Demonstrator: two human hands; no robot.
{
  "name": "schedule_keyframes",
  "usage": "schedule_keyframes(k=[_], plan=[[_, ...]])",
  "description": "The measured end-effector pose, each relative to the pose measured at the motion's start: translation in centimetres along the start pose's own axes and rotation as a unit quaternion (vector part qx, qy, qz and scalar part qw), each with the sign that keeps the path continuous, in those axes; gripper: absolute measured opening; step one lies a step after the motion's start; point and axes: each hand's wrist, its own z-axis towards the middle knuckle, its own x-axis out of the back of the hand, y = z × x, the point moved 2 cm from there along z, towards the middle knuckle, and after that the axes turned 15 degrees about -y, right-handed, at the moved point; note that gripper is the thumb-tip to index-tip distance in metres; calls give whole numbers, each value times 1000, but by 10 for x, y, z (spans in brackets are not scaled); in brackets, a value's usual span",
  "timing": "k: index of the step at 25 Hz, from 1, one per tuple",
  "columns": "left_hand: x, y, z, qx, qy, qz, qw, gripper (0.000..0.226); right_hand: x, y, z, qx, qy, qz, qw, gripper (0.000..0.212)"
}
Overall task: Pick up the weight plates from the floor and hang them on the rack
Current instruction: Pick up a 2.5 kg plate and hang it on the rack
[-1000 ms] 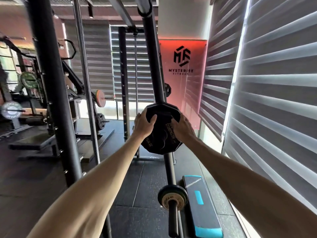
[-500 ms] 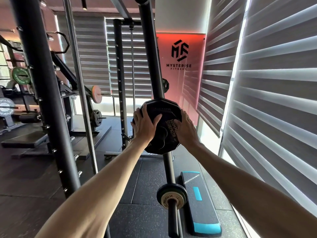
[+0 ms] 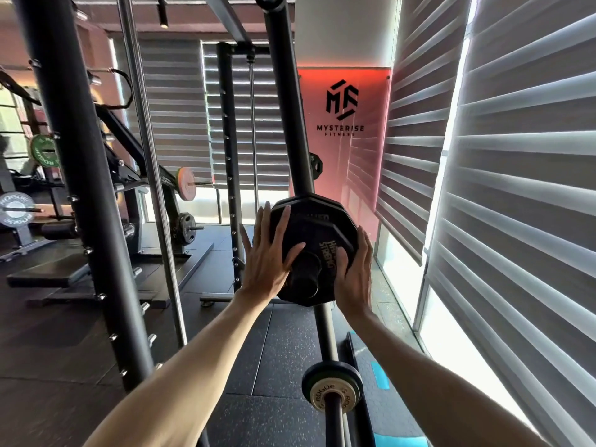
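Note:
A black many-sided weight plate (image 3: 317, 227) sits on a short black peg (image 3: 304, 272) of the rack upright (image 3: 290, 108). The peg's end pokes out through the plate's centre hole. My left hand (image 3: 267, 262) lies flat on the plate's left face, fingers spread. At the right rim my right hand (image 3: 354, 275) has its thumb on the face and its fingers up along the edge. Lower on the same upright, a smaller Rogue plate (image 3: 332, 395) hangs on another peg that points toward me.
A thick black rack post (image 3: 80, 188) and a thin steel rod (image 3: 145, 156) stand to my left. A black and blue step platform (image 3: 380, 382) lies on the rubber floor by the window blinds (image 3: 500, 188). More plates and machines are at far left.
The plate has slid back onto the peg, whose end now shows through the hole. My left hand has gone from gripping the rim to lying flat with fingers spread.

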Motion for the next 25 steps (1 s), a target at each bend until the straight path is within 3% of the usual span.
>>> schedule_keyframes(k=[6, 13, 18, 22, 25], plan=[[-5, -2, 16, -74, 89, 87, 989, 67, -20, 20, -3, -1, 77, 37, 996, 63], [-25, -12, 35, -97, 163, 77, 979, 61, -32, 35, 19, 41, 121, 25, 992, 63], [-37, -21, 45, -89, 159, 56, 982, 61, -33, 44, 31, 47, 114, 11, 992, 61], [-23, -16, 36, -77, 104, 40, 991, 63, -19, 30, 22, 14, 72, -7, 997, 60], [-16, -23, 32, -48, 89, 16, 995, 62, 3, 5, 37, 69, 49, -83, 993, 55]])
